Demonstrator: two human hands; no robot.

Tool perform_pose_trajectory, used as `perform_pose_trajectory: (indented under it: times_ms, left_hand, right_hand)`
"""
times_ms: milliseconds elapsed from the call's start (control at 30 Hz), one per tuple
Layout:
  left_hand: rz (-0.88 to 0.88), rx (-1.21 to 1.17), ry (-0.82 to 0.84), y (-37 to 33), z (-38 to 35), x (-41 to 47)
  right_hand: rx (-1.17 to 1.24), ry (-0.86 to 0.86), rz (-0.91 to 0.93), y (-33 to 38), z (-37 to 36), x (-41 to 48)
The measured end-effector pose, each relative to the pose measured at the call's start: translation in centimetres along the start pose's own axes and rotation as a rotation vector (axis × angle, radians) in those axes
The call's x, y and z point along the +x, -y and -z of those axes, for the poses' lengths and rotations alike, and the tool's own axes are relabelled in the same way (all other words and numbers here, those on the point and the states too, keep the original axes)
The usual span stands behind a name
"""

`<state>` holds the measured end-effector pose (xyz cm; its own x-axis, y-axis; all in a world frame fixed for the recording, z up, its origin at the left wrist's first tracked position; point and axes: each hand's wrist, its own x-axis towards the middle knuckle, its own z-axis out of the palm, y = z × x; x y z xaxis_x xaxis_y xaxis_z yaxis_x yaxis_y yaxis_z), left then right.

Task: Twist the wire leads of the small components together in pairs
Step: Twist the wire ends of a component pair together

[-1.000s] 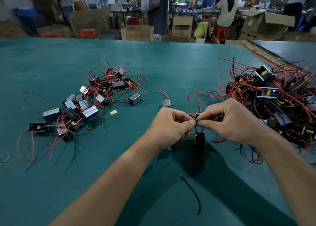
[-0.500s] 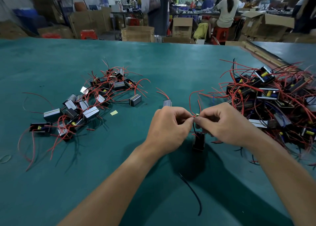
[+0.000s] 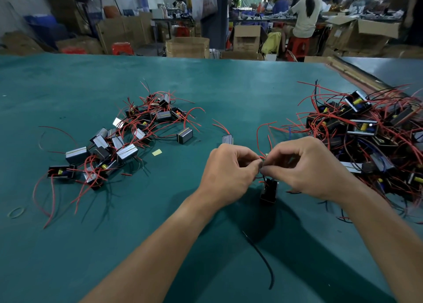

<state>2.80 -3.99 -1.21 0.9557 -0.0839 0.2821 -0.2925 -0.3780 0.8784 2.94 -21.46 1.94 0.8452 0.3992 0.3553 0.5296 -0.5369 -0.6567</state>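
Note:
My left hand (image 3: 229, 172) and my right hand (image 3: 306, 167) meet fingertip to fingertip above the green table (image 3: 206, 85). Between them they pinch thin red and black wire leads (image 3: 263, 159). A small black component (image 3: 269, 191) hangs from those leads just below the fingertips, down by the table. A second small component (image 3: 228, 139) lies just beyond my left hand. A heap of black components with red wires (image 3: 366, 137) lies to the right. Another spread of silver-faced components with red wires (image 3: 123, 142) lies to the left.
A loose black wire (image 3: 263, 261) curves on the table between my forearms. A yellow scrap (image 3: 157, 152) lies near the left pile and a rubber band (image 3: 15, 212) at the far left. Cardboard boxes (image 3: 187, 47) and seated people stand beyond the table's far edge.
Both hands stay together on the leads; the fingers have shifted slightly around the wires and the hands have edged a little away from me. The hanging component stays below them.

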Motion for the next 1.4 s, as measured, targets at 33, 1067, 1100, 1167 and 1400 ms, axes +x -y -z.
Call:
perform_pose_trajectory:
  times_ms: [33,1067,1100,1167,1400]
  left_hand:
    - [-0.005,-0.003,0.009,0.0,0.0,0.0]
    - [0.073,-0.193,0.099,-0.2,0.0,-0.2]
    - [0.077,-0.2,0.096,-0.2,0.0,-0.2]
    - [0.082,-0.209,0.087,-0.1,0.0,-0.1]
    - [0.087,-0.191,0.084,-0.2,-0.1,-0.2]
  right_hand:
    - [0.015,-0.005,-0.009,-0.1,0.1,0.1]
    - [0.122,-0.088,-0.026,-0.1,-0.4,0.5]
    - [0.095,-0.086,-0.013,-0.1,-0.3,0.5]
    - [0.065,-0.071,-0.018,-0.2,0.0,0.4]
    - [-0.015,-0.029,-0.024,-0.1,0.2,0.3]
